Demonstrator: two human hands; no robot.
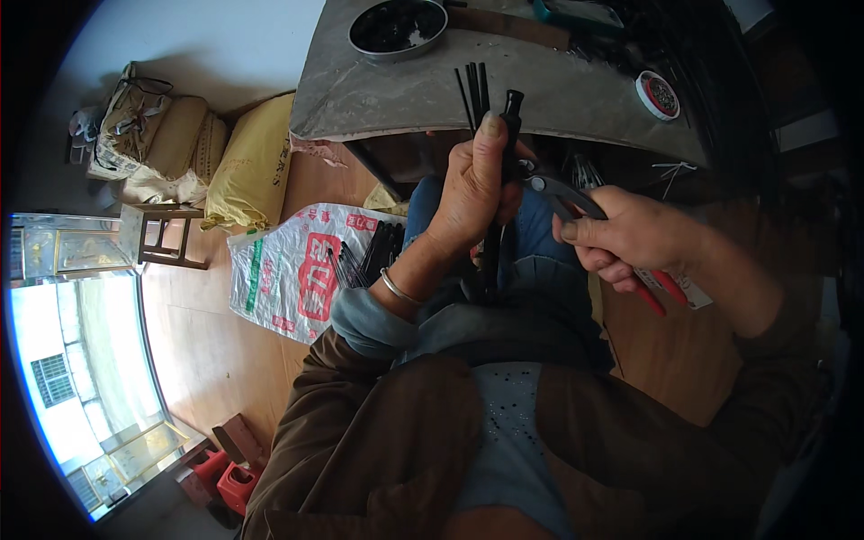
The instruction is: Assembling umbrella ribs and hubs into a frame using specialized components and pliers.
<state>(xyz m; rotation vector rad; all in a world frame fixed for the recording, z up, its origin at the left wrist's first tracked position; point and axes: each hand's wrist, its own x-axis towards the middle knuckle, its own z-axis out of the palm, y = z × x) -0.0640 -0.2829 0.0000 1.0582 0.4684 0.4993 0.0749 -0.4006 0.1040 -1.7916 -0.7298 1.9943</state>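
My left hand [472, 184] is closed, thumb up, around a thick black rod with a ringed, flared end [512, 104]. Several thin black sticks [477, 90] stand up behind that hand; whether it grips them too is hard to see. In my right hand [621, 229] is a pair of pliers with dark jaws [560, 191] and red grip ends. The jaws meet the side of the black rod just below my left thumb. What lies between them is too small to make out. The rod's lower part runs down toward my lap, partly hidden by my hand.
A grey-topped table [360, 99] stands ahead, bearing a round pan of black bits [398, 27] and a small tub of metal pieces [658, 95]. Black rods [382, 252] lie on a printed white sack [279, 279] at left. Beyond are a yellow sack [256, 166] and wooden stool [162, 236].
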